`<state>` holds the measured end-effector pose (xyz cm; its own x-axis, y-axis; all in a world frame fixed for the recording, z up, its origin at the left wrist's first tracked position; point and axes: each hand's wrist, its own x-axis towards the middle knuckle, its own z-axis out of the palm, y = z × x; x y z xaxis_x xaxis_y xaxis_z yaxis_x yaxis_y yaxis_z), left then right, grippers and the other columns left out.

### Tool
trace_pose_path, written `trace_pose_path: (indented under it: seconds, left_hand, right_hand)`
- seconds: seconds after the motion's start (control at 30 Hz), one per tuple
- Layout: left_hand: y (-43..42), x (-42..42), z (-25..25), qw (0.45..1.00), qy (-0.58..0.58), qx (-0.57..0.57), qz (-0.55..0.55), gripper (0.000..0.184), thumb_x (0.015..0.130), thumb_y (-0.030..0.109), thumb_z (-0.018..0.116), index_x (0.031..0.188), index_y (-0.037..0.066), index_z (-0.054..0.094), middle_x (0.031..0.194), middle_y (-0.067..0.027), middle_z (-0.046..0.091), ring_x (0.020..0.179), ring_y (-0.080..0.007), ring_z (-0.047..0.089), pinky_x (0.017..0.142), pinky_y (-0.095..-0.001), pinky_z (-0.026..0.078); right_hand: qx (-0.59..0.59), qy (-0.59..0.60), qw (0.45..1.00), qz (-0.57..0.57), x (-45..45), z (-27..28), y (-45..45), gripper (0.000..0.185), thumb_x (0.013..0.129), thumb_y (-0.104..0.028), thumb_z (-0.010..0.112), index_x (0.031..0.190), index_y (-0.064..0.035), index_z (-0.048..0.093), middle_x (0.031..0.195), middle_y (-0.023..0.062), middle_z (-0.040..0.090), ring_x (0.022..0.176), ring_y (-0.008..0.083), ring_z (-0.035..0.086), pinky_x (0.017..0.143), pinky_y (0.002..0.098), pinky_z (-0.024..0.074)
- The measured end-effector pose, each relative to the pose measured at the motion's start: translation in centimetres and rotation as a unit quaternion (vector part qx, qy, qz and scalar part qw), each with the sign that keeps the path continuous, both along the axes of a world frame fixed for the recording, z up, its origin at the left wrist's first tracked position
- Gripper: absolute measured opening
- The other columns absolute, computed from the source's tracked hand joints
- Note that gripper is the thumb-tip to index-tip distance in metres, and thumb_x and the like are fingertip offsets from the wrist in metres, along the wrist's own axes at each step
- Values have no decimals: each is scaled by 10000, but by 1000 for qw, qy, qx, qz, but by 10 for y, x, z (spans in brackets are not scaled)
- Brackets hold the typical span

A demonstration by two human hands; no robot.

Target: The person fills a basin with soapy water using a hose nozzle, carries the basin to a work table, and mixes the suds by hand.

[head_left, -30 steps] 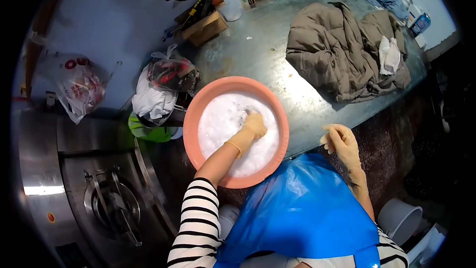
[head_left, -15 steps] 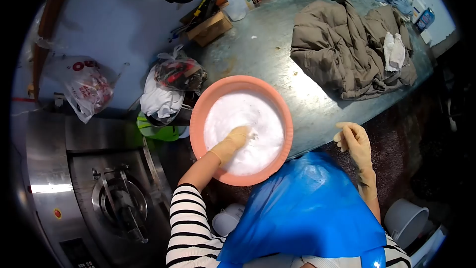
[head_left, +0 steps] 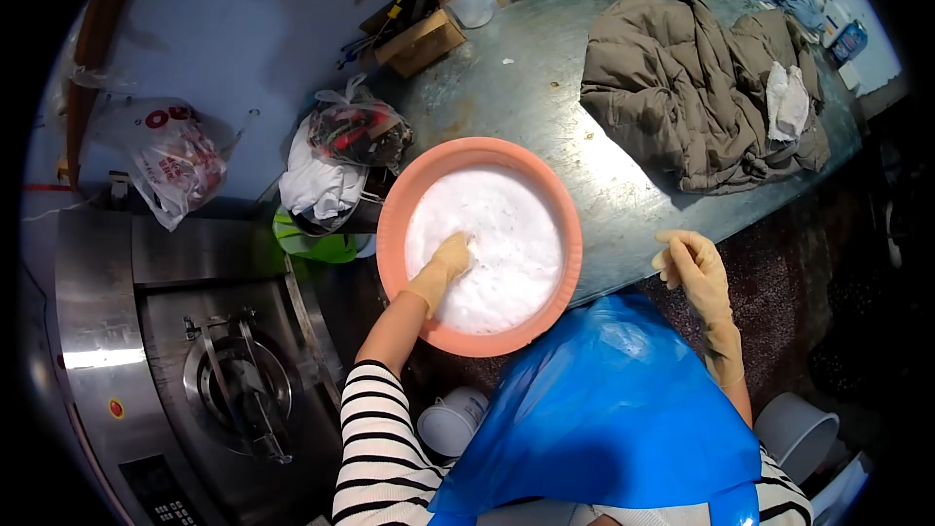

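Note:
A round salmon-pink basin (head_left: 392,234) full of white suds (head_left: 511,234) stands at the near left end of the metal table. My left hand (head_left: 448,261), in a pale yellow rubber glove, reaches into the basin. Its fingertips are sunk in the foam, so their grip and anything under them are hidden. Off the table's front edge, my right hand (head_left: 695,271) in a matching glove hangs in the air with nothing in it, its fingers loosely bent and apart. A blue apron (head_left: 614,409) covers my front.
A brown quilted jacket (head_left: 672,88) with a white cloth (head_left: 787,102) on it lies on the metal table (head_left: 526,78). A cardboard tool box (head_left: 421,42) sits at the back. Left stands a steel machine (head_left: 102,312); white buckets (head_left: 453,424) are below.
My left hand has shifted left and slightly up through the suds, and the swirl in the foam has smoothed out. My right hand stays nearly in place. The view has moved slightly.

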<state>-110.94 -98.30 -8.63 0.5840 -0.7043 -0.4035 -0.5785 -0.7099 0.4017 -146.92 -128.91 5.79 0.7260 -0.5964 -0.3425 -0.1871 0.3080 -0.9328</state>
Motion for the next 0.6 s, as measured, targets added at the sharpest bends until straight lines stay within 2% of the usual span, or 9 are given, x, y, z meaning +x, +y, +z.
trace_pose_path:
  seconds: [0.1,0.17,0.23,0.3,0.37,0.43,0.47,0.53,0.6]
  left_hand:
    - [-10,9,2,992,54,110,17,400,915,269,555,1162,-30,654,1096,-285,670,1012,-430,645,930,-463,500]
    - [-16,7,5,985,24,161,-57,376,915,229,564,1162,-40,652,1075,-271,676,1014,-403,647,934,-443,504]
    - [-29,1,21,978,94,185,4,339,939,194,551,1171,-42,625,1091,-234,665,974,-340,648,872,-401,521]
    - [-49,-6,53,930,258,173,197,288,988,165,518,1189,-34,573,1144,-173,637,891,-240,647,742,-336,550]
    - [-13,9,-11,993,108,37,16,320,996,189,502,1146,-65,625,995,-193,674,927,-293,674,821,-381,545]
    - [-3,6,-26,992,91,-83,21,333,991,198,503,1108,-71,659,906,-200,694,931,-321,690,851,-405,543]
    - [-12,-6,-13,972,152,-134,118,321,982,195,512,1092,-63,668,891,-196,695,918,-322,692,843,-407,544]
    - [-27,-14,21,957,184,-114,192,292,956,175,528,1061,-50,683,882,-198,700,901,-334,692,835,-408,543]
    - [-35,-9,46,979,132,27,154,260,920,141,544,1031,-41,695,895,-210,705,896,-353,686,836,-408,538]
  right_hand:
    - [0,5,1000,6,0,-1,-2,237,1045,-188,523,1113,-17,674,787,12,678,606,45,544,538,190,448]
    - [1,6,1000,9,1,-2,-4,236,1044,-189,525,1114,-19,673,789,11,678,608,45,544,540,190,448]
    - [2,5,1000,9,2,-2,-5,230,1042,-186,530,1116,-19,670,790,11,678,611,45,545,541,191,448]
    - [3,7,1000,11,5,-2,-7,225,1040,-182,534,1115,-18,668,791,11,678,614,45,546,543,192,448]
    - [2,11,1000,15,8,0,-7,220,1038,-178,538,1112,-16,667,792,12,678,616,44,545,544,194,449]
    - [5,9,1000,23,10,-2,-8,219,1036,-177,542,1112,-14,666,792,12,678,616,44,544,545,194,448]
    - [6,8,1000,26,11,-3,-9,218,1035,-177,544,1112,-13,666,792,12,678,616,43,544,546,193,447]
    - [5,9,1000,28,15,-1,-10,219,1034,-179,546,1108,-13,668,790,12,678,613,43,539,544,193,441]
    - [3,5,1000,31,16,0,-10,220,1033,-182,549,1104,-12,670,787,11,677,610,43,535,542,194,436]
